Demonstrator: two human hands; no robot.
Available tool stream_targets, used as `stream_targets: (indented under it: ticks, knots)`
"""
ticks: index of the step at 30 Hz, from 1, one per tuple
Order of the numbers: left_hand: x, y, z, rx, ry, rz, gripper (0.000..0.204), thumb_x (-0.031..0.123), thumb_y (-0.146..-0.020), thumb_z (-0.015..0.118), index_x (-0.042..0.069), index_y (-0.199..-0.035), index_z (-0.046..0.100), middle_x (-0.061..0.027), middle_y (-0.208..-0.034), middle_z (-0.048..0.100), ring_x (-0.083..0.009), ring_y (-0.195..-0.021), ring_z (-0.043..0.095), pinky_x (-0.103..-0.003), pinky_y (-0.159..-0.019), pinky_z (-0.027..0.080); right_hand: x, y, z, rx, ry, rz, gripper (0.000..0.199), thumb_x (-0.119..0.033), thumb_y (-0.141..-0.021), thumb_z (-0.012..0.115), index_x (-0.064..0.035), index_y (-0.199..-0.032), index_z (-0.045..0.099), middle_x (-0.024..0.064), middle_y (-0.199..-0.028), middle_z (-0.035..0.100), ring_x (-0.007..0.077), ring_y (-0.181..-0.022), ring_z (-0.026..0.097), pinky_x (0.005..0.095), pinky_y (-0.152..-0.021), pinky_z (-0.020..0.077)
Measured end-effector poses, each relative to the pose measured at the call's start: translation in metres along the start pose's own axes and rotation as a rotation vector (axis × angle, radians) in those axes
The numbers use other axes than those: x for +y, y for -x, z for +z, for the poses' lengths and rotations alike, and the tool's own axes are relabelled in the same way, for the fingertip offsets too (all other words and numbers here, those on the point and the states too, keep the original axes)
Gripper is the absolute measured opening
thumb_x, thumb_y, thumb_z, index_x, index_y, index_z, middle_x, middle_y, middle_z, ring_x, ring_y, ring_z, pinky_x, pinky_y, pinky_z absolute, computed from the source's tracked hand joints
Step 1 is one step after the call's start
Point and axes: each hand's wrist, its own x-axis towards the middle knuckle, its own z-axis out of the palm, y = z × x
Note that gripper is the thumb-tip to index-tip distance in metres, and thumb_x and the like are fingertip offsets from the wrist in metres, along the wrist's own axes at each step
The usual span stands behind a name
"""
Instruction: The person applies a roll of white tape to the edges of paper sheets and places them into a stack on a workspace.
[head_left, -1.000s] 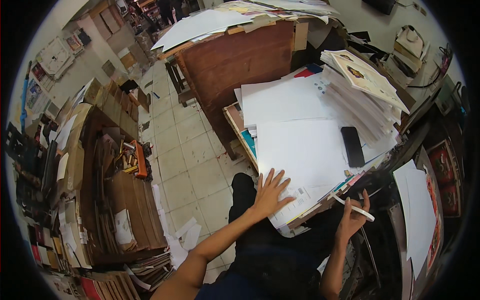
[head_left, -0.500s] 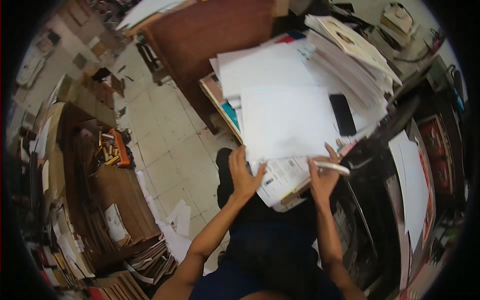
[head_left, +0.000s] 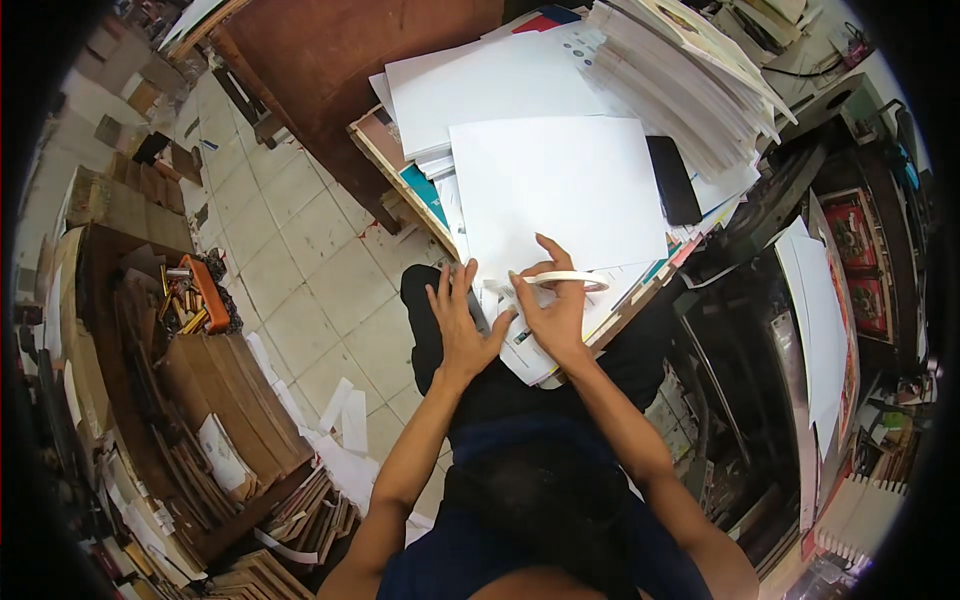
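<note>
A blank white sheet [head_left: 560,190] lies on top of the paper pile, its lower edge toward me. My left hand [head_left: 465,330] rests by the sheet's lower left corner with fingers spread, the thumb over a printed sheet [head_left: 525,355] beneath. Close to it, my right hand [head_left: 555,315] holds a roll of white tape [head_left: 590,281] on its side. The right thumb and forefinger come near the sheet's lower left edge. Whether a strip of tape runs between the hands is hard to make out.
A black phone [head_left: 677,182] lies on papers right of the sheet, below a thick paper stack [head_left: 670,80]. Brown wooden furniture [head_left: 310,90] stands behind at left. An orange tray of small items [head_left: 205,295] sits on a left shelf. Dark machinery [head_left: 740,380] stands at right.
My right hand has moved left with the tape roll, from the sheet's lower right side to beside my left hand. My left hand stays near the lower left corner. The whole view has shifted.
</note>
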Motion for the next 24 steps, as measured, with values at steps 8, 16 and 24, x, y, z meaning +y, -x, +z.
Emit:
stream_targets:
  ticks: [8,16,24]
  knots:
    - [-0.035,-0.001,0.009,0.063,0.094,0.164,0.081,0.044,-0.087,0.071,0.003,-0.145,0.033,-0.0137,-0.151,0.047,-0.0419,-0.143,0.032,-0.065,-0.118,0.007,-0.002,0.001,0.015,-0.052,0.103,0.022,0.043,-0.011,-0.088,0.074,-0.0005,-0.126,0.059,0.011,-0.114,0.067,0.0236,-0.092,0.064,0.038,-0.085,0.0482]
    - [-0.041,0.0,0.016,0.107,0.076,0.201,0.062,0.051,-0.092,0.065,0.009,-0.13,0.038,-0.0165,-0.149,0.049,-0.0403,-0.14,0.037,-0.063,-0.116,0.014,-0.004,0.0,0.012,0.022,0.326,-0.082,0.057,-0.01,-0.087,0.075,-0.001,-0.138,0.053,0.0031,-0.081,0.065,0.0184,-0.083,0.061,0.0386,-0.092,0.0398]
    - [-0.042,0.001,0.018,0.119,0.075,0.21,0.062,0.049,-0.091,0.066,0.009,-0.13,0.038,-0.0173,-0.149,0.049,-0.0412,-0.139,0.038,-0.063,-0.116,0.015,0.003,0.001,0.011,0.025,0.369,-0.094,0.057,-0.011,-0.087,0.074,-0.0042,-0.14,0.053,0.0031,-0.083,0.066,0.0198,-0.084,0.061,0.0417,-0.094,0.0383]
